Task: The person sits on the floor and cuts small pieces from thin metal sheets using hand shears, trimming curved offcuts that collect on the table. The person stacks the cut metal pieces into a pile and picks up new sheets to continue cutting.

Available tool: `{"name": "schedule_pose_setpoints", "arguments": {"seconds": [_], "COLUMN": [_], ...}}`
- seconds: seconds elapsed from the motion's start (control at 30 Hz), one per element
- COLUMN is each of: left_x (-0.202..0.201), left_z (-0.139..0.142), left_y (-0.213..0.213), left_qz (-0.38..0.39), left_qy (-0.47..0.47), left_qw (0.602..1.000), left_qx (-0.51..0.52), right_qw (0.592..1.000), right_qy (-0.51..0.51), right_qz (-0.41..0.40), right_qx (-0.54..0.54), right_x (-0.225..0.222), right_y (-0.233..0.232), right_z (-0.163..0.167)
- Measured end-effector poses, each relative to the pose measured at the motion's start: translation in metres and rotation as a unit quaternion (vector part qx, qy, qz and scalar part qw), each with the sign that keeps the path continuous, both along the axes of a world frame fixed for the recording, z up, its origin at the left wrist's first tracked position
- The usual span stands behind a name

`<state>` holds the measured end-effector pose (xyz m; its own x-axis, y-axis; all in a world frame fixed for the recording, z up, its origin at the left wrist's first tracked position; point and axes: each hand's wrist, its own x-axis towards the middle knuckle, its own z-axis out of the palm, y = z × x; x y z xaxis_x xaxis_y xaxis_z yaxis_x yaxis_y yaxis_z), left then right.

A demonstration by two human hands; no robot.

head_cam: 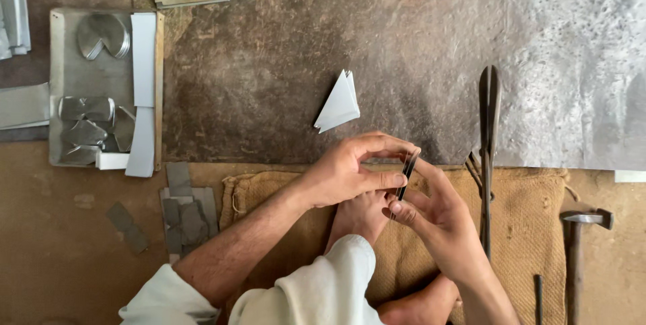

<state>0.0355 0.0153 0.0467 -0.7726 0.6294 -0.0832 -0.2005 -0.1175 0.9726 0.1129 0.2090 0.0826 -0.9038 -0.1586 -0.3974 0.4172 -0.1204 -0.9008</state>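
Observation:
My left hand (350,170) and my right hand (437,221) meet over a burlap mat (525,231), both pinching a thin stack of small metal strips (408,171) held on edge. The left thumb and fingers grip its upper part; the right thumb and fingers hold its lower end. A bare foot (360,217) rests on the mat just under the hands. A small pile of white triangular sheet pieces (340,103) lies on the dark metal sheet (282,76) beyond the hands.
Long metal shears (488,136) lie right of the hands, a hammer (579,244) and a thin rod (538,298) further right. A tray (60,83) of cut metal shapes and strips sits at left, with loose grey offcuts (185,214) below it.

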Motion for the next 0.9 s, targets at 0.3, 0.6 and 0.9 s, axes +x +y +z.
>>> {"name": "schedule_pose_setpoints", "arguments": {"seconds": [0.3, 0.6, 0.9], "left_x": [0.005, 0.011, 0.012], "left_z": [-0.004, -0.008, -0.006], "left_y": [-0.003, -0.012, 0.005], "left_qz": [0.006, 0.003, 0.082], "left_qy": [-0.019, -0.144, 0.055], "left_qw": [0.999, 0.983, 0.995], "left_qx": [0.047, 0.109, 0.012], "right_qw": [0.999, 0.997, 0.987], "right_qy": [-0.033, -0.007, 0.016], "right_qz": [-0.004, 0.018, -0.069], "right_qx": [0.037, 0.07, 0.147], "right_x": [-0.001, 0.0, -0.015], "right_y": [0.001, -0.01, -0.016], "right_z": [0.002, 0.004, -0.002]}}
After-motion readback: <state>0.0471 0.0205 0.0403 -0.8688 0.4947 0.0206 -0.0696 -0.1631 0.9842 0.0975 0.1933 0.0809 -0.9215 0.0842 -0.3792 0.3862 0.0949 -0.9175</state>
